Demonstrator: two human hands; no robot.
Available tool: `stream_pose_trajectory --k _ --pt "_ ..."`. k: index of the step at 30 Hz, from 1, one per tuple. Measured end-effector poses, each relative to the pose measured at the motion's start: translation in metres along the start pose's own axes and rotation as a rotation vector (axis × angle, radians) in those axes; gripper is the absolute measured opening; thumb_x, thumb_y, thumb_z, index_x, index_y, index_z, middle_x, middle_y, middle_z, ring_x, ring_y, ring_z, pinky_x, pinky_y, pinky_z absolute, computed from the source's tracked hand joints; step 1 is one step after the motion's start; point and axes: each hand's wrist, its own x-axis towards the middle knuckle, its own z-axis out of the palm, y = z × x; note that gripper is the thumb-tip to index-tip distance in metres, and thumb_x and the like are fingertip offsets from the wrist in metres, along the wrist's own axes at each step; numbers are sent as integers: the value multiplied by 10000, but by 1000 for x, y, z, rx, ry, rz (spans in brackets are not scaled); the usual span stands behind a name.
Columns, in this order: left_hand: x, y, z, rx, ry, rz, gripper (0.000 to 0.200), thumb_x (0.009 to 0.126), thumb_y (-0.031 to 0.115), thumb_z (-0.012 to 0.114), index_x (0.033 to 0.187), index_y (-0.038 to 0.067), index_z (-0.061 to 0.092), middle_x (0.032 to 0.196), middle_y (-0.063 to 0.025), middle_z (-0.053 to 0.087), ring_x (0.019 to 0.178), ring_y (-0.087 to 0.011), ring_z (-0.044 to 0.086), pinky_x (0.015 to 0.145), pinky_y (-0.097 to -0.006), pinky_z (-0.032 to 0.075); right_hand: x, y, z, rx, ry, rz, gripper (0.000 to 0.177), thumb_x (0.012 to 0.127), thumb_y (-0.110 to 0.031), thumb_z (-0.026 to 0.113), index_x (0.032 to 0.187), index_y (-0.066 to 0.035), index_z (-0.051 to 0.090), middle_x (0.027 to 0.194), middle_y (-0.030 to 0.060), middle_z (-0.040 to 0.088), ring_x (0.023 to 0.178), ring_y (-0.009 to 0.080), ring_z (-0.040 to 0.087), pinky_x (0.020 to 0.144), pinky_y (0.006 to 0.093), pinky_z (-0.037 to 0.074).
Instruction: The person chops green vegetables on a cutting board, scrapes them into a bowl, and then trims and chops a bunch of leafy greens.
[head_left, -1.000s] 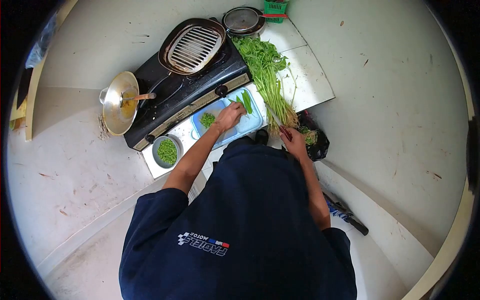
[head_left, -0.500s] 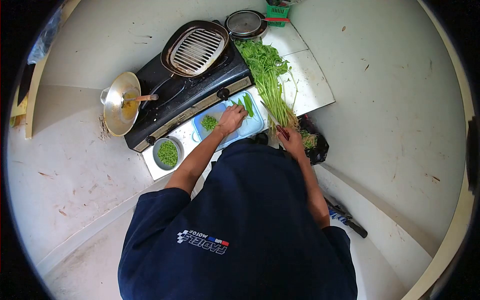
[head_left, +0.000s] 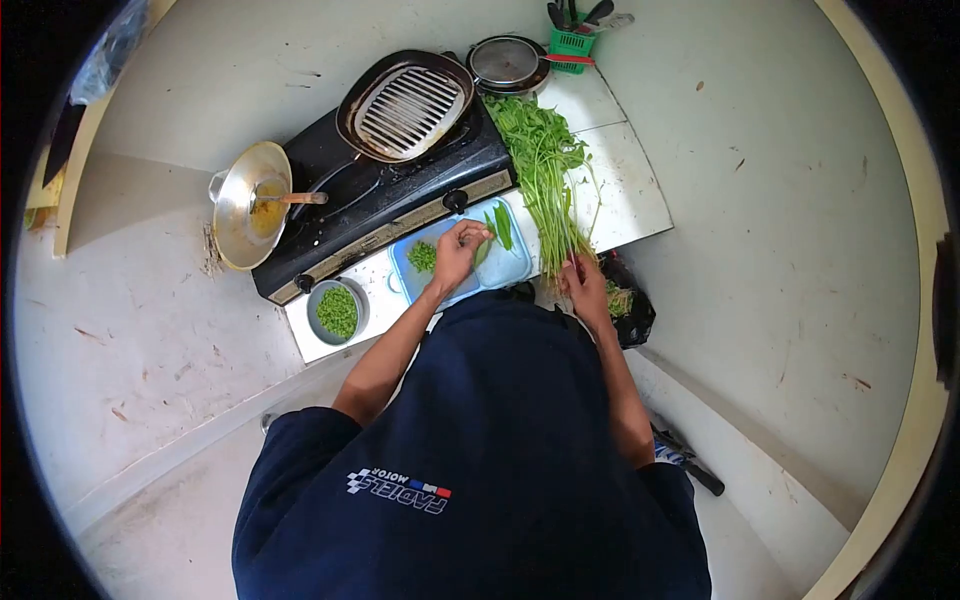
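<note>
Stems (head_left: 503,225) are being pinned to the board (head_left: 505,272) by the curled left hand (head_left: 457,255) — held steady there. At its four o'clock, the right hand (head_left: 585,285) is being rested on the ends of the greens (head_left: 545,160) — its grip cannot be told.

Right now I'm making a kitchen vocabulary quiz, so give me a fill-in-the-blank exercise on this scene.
The left hand rests on a ____ board.
The ribbed grill pan sits on the black ____.
Chopped green pieces fill a small ____ left of the board.
The right hand is at the leafy greens on the board's ____ side.
Missing: blue; stove; bowl; right.
</note>
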Motion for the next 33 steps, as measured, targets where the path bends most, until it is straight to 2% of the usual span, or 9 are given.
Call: stream_pose_trajectory --k 3,6,9,13,16,21,24,27,33 --pt "-8 18 1 -159 12 -42 213 1021 185 675 1093 -10 723 1030 -68 763 985 -110 683 948 -264 491 14 -10 3 -71 55 -149 217 1030 -232 655 990 -29 593 758 34 643 626 78 536 587 260 435" --pt "-16 36 5 -169 -21 -42 241 1018 187 678 1151 -7 731 1045 -68 765 996 -112 683 955 -272 493 18 -54 10 -82 20 -67 256 991 -219 706 1082 9 632 855 75 699 778 153 662 725 331 526" --pt "-25 50 14 -152 -31 -10 250 1021 184 678 1149 -20 749 1013 -68 774 909 -112 683 868 -253 506 27 -79 25 -6 -91 -37 243 976 -200 733 1051 -1 614 957 86 732 839 142 680 772 315 530" --pt "-38 71 14 -85 -63 3 245 1029 190 660 1143 -6 752 1022 -77 757 951 -130 668 882 -283 497 27 -106 50 129 -173 -227 248 944 -148 770 981 -39 550 1027 109 729 910 139 666 829 305 525" --pt "-46 74 4 58 -75 34 244 1035 173 635 1159 -13 731 1039 -89 733 1006 -153 665 926 -310 496 24 -118 59 181 -261 -259 245 933 -89 769 980 -41 533 1029 120 717 955 141 654 873 319 522" --pt "-68 84 -13 222 -55 2 231 1041 179 613 1125 -7 722 1054 -102 693 983 -180 659 895 -334 500 24 -118 75 217 -378 -199 234 924 -33 756 976 -33 527 1025 110 706 974 151 657 899 330 522" --pt "-81 83 -19 169 -23 47 204 1029 158 611 1094 16 742 957 -100 720 846 -182 654 736 -331 493 23 -119 85 183 -432 -190 227 924 -31 754 987 -29 536 1021 105 705 969 147 662 894 325 525" --pt "-88 83 -31 180 -97 -85 231 1050 183 596 1123 3 721 961 -86 703 910 -163 660 827 -331 512 21 -122 95 136 -468 -200 235 923 -26 758 988 -41 533 1019 99 694 961 141 648 889 317 518" --pt "-97 87 -52 158 -61 -78 199 1049 155 598 1100 6 719 940 -75 709 846 -140 654 753 -314 502 18 -118 116 144 -536 -174 222 934 -47 758 1000 -38 546 1025 95 705 938 145 677 874 327 539"
